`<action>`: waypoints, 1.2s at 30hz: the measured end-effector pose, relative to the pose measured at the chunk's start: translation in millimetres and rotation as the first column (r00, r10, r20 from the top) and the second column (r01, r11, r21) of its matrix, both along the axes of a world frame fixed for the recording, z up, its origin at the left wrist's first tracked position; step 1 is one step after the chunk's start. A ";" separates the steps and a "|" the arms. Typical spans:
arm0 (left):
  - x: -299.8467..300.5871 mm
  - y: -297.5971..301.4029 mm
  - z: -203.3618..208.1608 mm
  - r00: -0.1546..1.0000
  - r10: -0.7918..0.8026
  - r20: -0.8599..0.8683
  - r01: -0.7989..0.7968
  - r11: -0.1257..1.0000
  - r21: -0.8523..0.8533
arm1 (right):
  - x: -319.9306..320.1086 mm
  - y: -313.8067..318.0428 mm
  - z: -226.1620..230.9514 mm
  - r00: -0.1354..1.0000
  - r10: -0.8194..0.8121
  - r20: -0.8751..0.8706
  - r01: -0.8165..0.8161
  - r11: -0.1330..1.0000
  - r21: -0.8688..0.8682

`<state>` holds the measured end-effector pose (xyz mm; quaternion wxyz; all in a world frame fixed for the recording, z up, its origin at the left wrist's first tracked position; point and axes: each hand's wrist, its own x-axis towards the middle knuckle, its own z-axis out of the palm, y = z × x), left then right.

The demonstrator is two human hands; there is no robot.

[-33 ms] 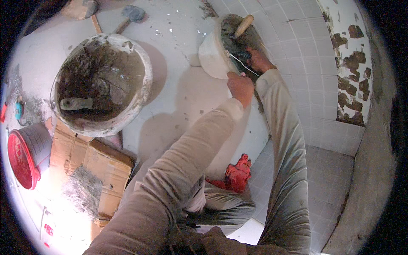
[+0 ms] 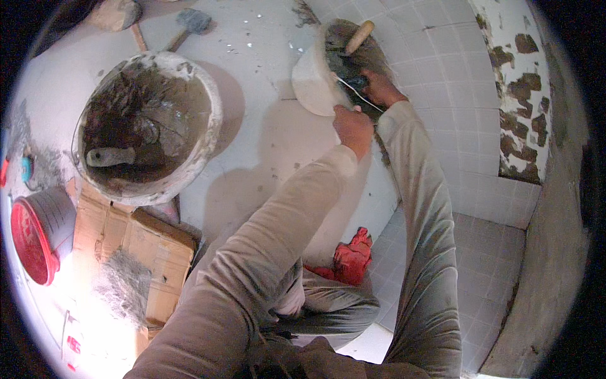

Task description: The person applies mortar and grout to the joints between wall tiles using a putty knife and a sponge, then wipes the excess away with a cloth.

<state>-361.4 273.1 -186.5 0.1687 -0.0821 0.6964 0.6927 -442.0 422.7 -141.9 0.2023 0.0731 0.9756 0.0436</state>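
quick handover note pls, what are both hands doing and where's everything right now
Left hand: gripping the rim of the small white pail, which is tilted on its side.
Right hand: reaching inside the pail; what it holds is not clear.
A wooden-handled tool sticks out of the pail's grey mortar.
Large mortar bucket to the left holds a trowel.
Done: some mortar is in the pail. Left: cannot tell.

Tiling worksite, room under renovation: mortar-caked bucket [image 2: 148, 126], half-tiled white wall [image 2: 442, 95], bare patchy plaster [image 2: 521, 95], mallet [image 2: 189, 22].
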 end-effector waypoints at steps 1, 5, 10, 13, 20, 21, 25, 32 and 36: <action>0.5 -1.6 -2.9 0.998 0.001 0.065 -0.006 0.998 0.067 | -1.0 -2.9 -1.0 0.999 -0.041 0.029 0.040 0.999 0.004; -3.6 -15.9 -4.0 0.998 0.028 0.050 -0.034 0.991 0.130 | 2.2 -14.4 2.4 0.999 0.026 0.020 -0.026 1.000 0.003; -4.0 -9.3 -17.1 0.997 0.072 0.014 -0.073 0.969 0.234 | 6.2 -16.3 6.6 0.999 -0.020 0.043 0.019 0.999 0.043; 0.8 8.6 -40.4 1.000 0.018 0.025 -0.024 0.968 0.248 | 9.1 -14.8 7.5 0.987 -0.152 0.056 0.160 0.968 -0.191; -2.9 19.0 -56.5 0.996 0.088 -0.035 -0.075 0.962 0.262 | 10.1 -21.4 8.2 0.994 -0.054 0.093 0.087 0.917 -0.390; -3.4 15.5 -53.8 1.000 0.019 0.000 -0.018 0.969 0.247 | 8.5 -19.8 8.7 0.990 -0.068 0.122 0.118 0.871 -0.477; -3.0 2.7 -42.7 0.998 -0.060 -0.014 0.062 0.985 0.159 | 8.1 -8.8 7.6 0.987 -0.114 0.114 0.150 0.905 -0.398; -8.1 -3.0 -34.7 1.000 -0.002 -0.016 0.006 0.975 0.224 | 15.9 -2.4 4.5 0.916 -0.365 0.165 0.386 0.697 -0.604; -9.9 -18.0 -19.8 0.995 -0.082 0.050 0.071 0.979 0.189 | 16.8 -2.2 5.7 0.902 -0.397 0.170 0.412 0.674 -0.614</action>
